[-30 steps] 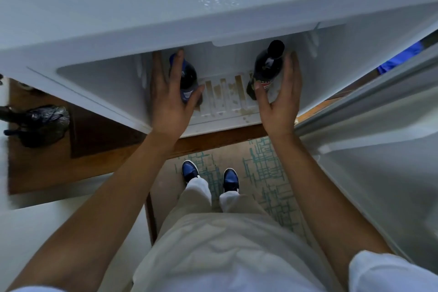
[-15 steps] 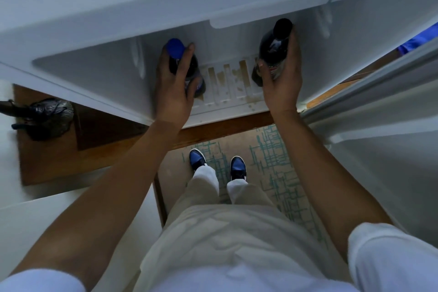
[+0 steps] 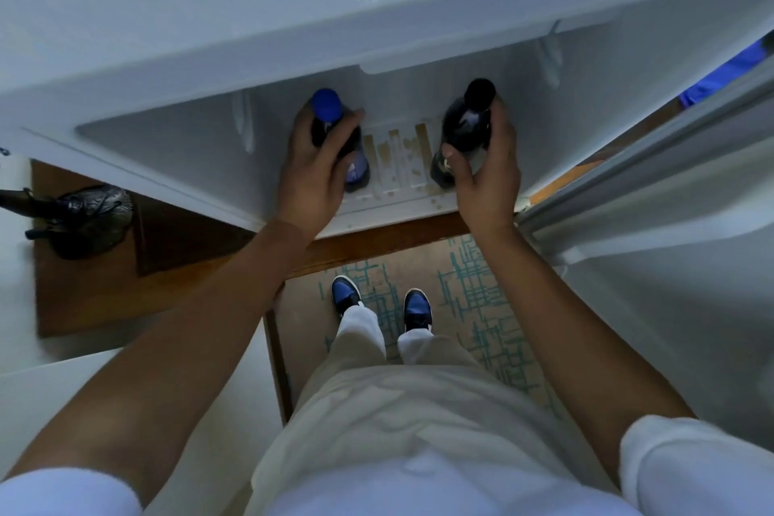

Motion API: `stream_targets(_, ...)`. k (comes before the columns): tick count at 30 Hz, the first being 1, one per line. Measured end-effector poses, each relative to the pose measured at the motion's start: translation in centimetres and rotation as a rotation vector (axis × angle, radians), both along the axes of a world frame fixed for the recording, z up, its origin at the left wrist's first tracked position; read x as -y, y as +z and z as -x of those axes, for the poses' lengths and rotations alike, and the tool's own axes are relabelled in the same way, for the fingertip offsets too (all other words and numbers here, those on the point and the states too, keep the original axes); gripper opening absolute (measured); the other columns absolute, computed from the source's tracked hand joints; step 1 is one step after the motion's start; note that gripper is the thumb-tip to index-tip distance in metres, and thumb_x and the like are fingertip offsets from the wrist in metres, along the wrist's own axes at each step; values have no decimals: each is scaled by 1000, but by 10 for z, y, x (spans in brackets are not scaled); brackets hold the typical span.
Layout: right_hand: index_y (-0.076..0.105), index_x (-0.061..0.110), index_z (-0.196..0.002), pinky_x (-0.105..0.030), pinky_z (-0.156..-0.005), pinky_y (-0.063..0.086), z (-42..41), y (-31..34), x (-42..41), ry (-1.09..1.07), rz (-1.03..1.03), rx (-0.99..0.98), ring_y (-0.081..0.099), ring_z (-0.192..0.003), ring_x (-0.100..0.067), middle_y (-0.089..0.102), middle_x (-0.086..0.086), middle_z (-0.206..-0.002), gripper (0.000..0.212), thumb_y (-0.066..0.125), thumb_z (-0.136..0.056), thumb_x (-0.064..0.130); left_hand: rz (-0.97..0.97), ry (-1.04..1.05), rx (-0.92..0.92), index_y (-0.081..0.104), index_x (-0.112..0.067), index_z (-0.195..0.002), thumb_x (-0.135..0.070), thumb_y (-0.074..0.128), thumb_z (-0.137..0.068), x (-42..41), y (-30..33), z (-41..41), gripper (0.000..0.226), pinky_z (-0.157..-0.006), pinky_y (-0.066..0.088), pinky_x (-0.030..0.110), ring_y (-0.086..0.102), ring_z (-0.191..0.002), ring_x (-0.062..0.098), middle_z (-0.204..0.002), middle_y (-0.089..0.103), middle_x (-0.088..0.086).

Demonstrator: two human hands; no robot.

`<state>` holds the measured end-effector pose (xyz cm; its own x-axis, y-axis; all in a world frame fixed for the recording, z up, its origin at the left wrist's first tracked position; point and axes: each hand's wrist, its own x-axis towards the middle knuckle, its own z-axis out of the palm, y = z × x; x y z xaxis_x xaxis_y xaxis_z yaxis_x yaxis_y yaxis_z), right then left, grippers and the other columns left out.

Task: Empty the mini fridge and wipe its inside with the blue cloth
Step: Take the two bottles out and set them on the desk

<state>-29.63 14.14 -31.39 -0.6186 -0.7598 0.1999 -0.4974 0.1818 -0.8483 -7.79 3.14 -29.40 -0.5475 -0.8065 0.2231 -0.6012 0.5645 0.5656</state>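
I look straight down into the open white mini fridge (image 3: 176, 147). Two dark bottles stand on its floor. My left hand (image 3: 312, 176) is wrapped around the blue-capped bottle (image 3: 331, 126) on the left. My right hand (image 3: 488, 176) grips the black-capped bottle (image 3: 471, 121) on the right. Between them the ribbed fridge floor (image 3: 398, 163) shows brown stains. A strip of blue, perhaps the blue cloth (image 3: 724, 73), shows past the door at the far right.
The fridge door (image 3: 670, 264) stands open at my right. A black bag (image 3: 90, 218) lies on a wooden shelf (image 3: 96, 289) at left. My feet in blue shoes (image 3: 379, 302) stand on a patterned carpet (image 3: 473, 306) below the fridge.
Both hands have closed around the bottles, which a second ago they only flanked. The bottles now sit slightly nearer the fridge's front edge.
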Motion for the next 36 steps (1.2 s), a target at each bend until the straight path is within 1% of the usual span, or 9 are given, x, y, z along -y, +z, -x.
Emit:
stream_targets(7,39,21,-154,-26,-109,46,1,27,-24,92,13,45,54,-134,-14,53,-2,-148,75,78,-90,28,-76,-5,-128,16,-30,-155,-21,73,-96,-45,38,10,82,-109,37,25,44,-138,27,-155,41,20)
stream_targets(10,38,25,-153,-28,-106,48,-5,46,-32,146,2,25,55,-130,-10,54,2,-144,75,79,-89,31,-187,65,-161,9,-51,-153,-24,78,-91,-68,53,4,97,-107,38,31,50,-135,21,-157,42,12)
stream_targets(14,30,35,-155,-42,-108,50,-21,72,-43,215,47,35,54,-133,-14,51,4,-145,86,82,-87,28,-227,139,-210,17,-55,-149,-23,82,-88,-92,66,-17,94,-105,45,29,58,-130,21,-151,52,9)
stream_targets(17,14,51,-156,-34,-111,47,-36,88,-47,304,50,23,50,-138,-12,46,6,-151,100,83,-86,28,-244,214,-243,21,-49,-149,-25,83,-85,-100,74,-39,93,-104,51,24,62,-125,18,-147,56,9)
stream_targets(21,22,44,-153,-27,-108,47,-54,99,-50,404,67,-16,54,-133,-14,44,11,-146,99,87,-80,34,-155,282,-259,26,-49,-146,-23,87,-80,-118,92,-68,93,-100,41,2,59,-121,7,-142,57,6)
stream_targets(26,30,35,-152,-9,-97,43,-79,106,-48,558,48,-111,58,-114,-8,52,7,-131,101,91,-72,41,-205,354,-412,28,-55,-151,-35,84,-80,-144,109,-118,92,-106,54,37,63,-128,14,-145,58,-6)
stream_targets(29,32,29,-153,-3,-98,39,-100,109,-50,662,28,-142,56,-113,-5,60,-2,-131,99,88,-73,45,-212,423,-480,28,-53,-149,-20,87,-79,-157,119,-148,97,-98,55,22,65,-121,0,-136,58,-32)
stream_targets(31,33,28,-154,-3,-96,40,-114,110,-50,711,4,-161,58,-111,-5,62,-5,-130,98,85,-73,50,-196,471,-510,30,-59,-145,-13,82,-75,-161,119,-170,99,-96,52,12,64,-120,-5,-135,58,-33)
stream_targets(36,31,33,-154,-11,-91,44,-157,114,-48,809,-34,-188,59,-113,-13,62,-5,-128,95,81,-74,52,-144,559,-311,28,-63,-146,-28,84,-71,-156,106,-231,100,-100,47,7,62,-112,-15,-127,58,-40)
